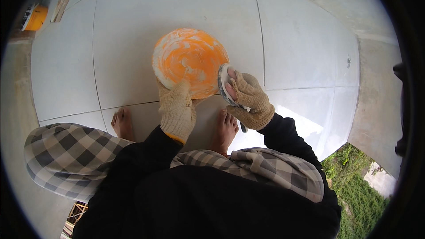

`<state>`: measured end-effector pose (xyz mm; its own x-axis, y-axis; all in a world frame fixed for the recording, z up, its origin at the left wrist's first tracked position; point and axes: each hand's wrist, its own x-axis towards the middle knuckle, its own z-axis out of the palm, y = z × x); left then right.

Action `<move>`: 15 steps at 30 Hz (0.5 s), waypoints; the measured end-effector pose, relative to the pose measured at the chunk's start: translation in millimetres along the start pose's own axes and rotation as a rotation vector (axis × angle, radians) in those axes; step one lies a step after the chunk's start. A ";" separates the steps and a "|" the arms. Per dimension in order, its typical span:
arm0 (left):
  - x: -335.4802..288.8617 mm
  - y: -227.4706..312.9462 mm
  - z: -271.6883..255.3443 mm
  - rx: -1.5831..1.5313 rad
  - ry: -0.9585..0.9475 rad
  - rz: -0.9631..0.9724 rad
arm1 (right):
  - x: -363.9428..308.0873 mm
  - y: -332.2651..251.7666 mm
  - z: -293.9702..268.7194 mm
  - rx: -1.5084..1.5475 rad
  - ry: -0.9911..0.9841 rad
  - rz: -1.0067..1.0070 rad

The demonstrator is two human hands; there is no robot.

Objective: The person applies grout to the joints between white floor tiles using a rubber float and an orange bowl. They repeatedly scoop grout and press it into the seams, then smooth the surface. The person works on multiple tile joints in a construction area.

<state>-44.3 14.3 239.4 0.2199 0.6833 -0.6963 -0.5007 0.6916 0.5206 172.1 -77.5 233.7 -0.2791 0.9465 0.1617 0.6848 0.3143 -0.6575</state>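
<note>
Two grips are clamped: your left hand [178, 106] on the white-smeared round orange piece [191, 57], frame's upper centre; your right hand [251, 100] on a grey-rimmed pad [224, 76]. Smears, if slick, could loosen your hold.

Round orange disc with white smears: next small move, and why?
Probably draw the rounded white object with a dark-grey rim, held in the tan-gloved right hand, inward over the round orange disc: its face is patchily streaked white, the object sits at its right edge, and the tan-gloved left hand holds its lower edge.
</note>
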 end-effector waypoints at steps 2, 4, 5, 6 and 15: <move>-1.9 2.8 -4.0 -0.056 -0.005 0.052 | -4.8 3.0 5.9 -0.185 -0.068 0.026; -1.0 4.9 -4.9 -0.058 0.019 0.103 | -14.3 5.0 5.7 -0.328 -0.236 0.196; 0.2 6.2 -4.6 -0.029 0.046 0.126 | -18.2 6.4 5.0 -0.402 -0.270 0.228; 1.5 7.3 -3.9 -0.012 0.051 0.157 | -23.5 6.9 1.4 -0.332 -0.222 0.250; 4.4 0.2 2.7 0.039 0.070 0.224 | -16.5 12.6 -36.1 1.255 0.045 0.740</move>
<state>-41.2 18.0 237.7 0.0479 0.8038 -0.5930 -0.4971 0.5341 0.6838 209.7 -86.5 249.3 -0.0942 0.8691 -0.4855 -0.3732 -0.4830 -0.7921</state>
